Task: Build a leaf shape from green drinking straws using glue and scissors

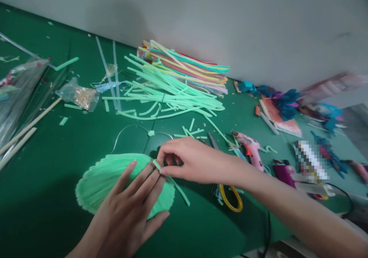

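Note:
A fan-shaped piece made of mint-green straws (100, 179) lies flat on the green table (51, 212) near the front edge. My left hand (129, 208) presses down on its right half with fingers spread. My right hand (186, 160) reaches in from the right and pinches one green straw (178, 187) at the fan's right edge; the straw's free end sticks out toward the lower right. A thin wire loop (129, 129) lies just behind the fan.
A pile of loose green straws (163, 93) and a bundle of coloured straws (186, 68) lie by the back wall. A pink glue gun (251, 148), yellow-handled scissors (230, 200), blue paper flowers (284, 104), plastic bags (77, 95) and wooden sticks (25, 131) surround the work spot.

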